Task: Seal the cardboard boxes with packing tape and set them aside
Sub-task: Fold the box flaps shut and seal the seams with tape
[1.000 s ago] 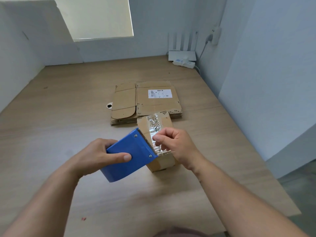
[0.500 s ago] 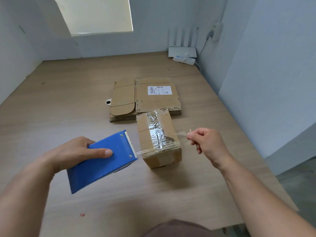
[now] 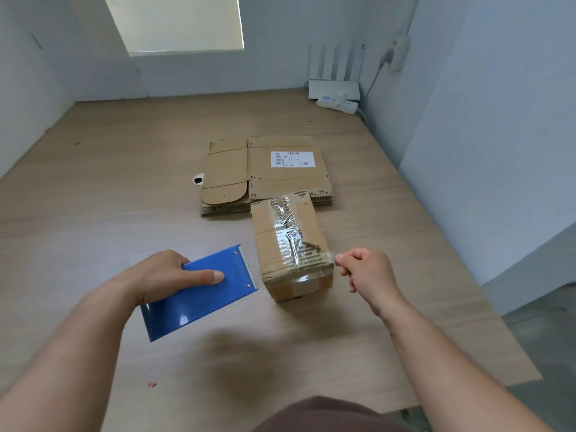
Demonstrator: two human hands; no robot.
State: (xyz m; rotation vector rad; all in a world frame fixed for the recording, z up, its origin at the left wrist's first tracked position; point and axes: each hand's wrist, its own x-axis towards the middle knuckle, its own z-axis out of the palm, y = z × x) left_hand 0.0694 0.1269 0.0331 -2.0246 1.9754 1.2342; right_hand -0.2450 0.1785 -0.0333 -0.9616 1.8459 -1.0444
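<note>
As the right hand (image 3: 367, 271) nears the box (image 3: 269, 244), tape (image 3: 293, 241) crosses it.

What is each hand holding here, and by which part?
The left hand grips the blue tape dispenser by its left edge, thumb on top. The right hand pinches the free end of the clear tape.

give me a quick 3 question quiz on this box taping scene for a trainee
1. True or false: the left hand holds the blue plastic tape dispenser.
2. What does the right hand pinch? A) the clear tape end at the small brown cardboard box; B) scissors; C) a pen.
3. Fill in: the flattened brown cardboard sheets lie on the wooden table, ____ the small box from the person.

Key: 1 true; 2 A; 3 beyond.
</note>
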